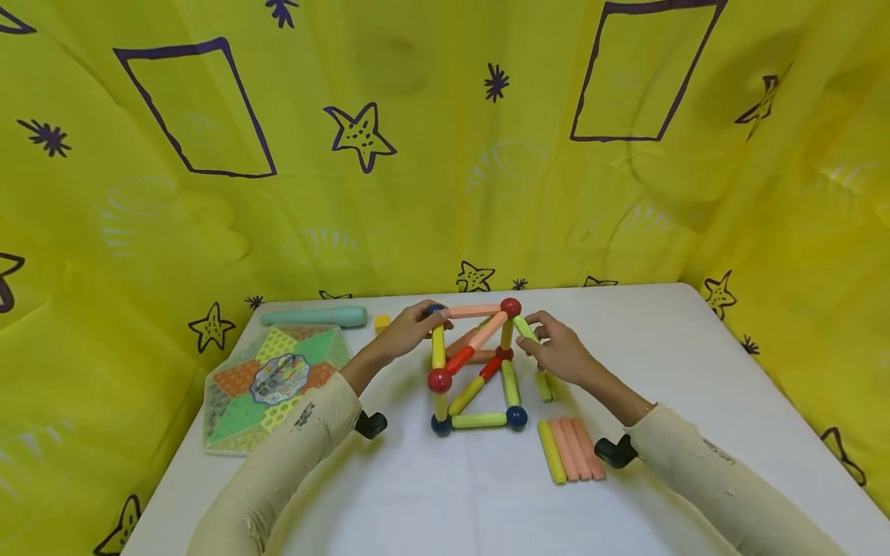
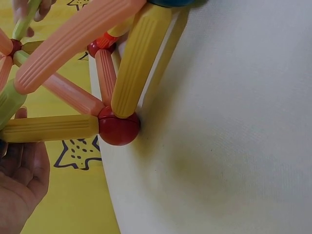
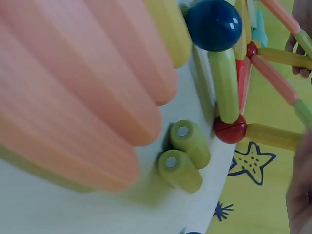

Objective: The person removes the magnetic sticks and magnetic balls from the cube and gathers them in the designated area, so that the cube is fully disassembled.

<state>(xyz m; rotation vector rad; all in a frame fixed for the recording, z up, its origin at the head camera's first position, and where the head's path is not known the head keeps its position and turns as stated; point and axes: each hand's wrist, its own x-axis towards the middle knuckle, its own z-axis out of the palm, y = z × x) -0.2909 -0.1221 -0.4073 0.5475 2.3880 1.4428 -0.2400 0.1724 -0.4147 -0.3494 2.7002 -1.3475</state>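
A frame of magnetic rods and balls stands mid-table, with red balls and blue balls [image 1: 517, 418] at its corners. My left hand [image 1: 410, 330] grips the frame's upper back-left corner at a blue ball [image 1: 436, 308]. A pink rod [image 1: 474, 311] runs from there to the upper red ball [image 1: 511, 307]. Between thumb and fingers, my right hand [image 1: 558, 351] pinches a light green rod [image 1: 526, 329], its upper end right at that red ball. In the left wrist view, a yellow rod [image 2: 53, 128] crosses in front of the left hand [image 2: 24, 175].
One yellow rod [image 1: 552, 452] and several pink rods [image 1: 579, 449] lie side by side at the front right. Two short-looking yellow-green rods [image 3: 187, 156] lie behind them. To the left are a patterned box [image 1: 239, 417], a mint-green cylinder [image 1: 313, 316] and a small yellow block [image 1: 382, 323].
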